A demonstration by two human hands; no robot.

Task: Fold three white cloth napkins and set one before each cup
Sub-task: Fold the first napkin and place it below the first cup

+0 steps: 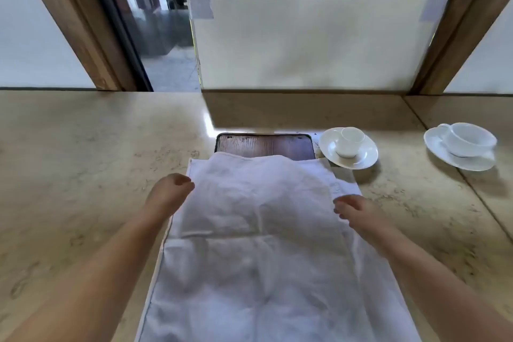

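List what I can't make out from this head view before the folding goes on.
- Third cup: only two cups show; any other lies outside the frame.
- Dark tray: its near part is covered by the white napkin.
- Napkin's near edge: cut off at the bottom.
- Left hand and right hand: fingers blurred, grip unclear.

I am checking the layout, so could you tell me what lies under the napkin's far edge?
A dark wooden tray lies under the white napkin; its near part is hidden.
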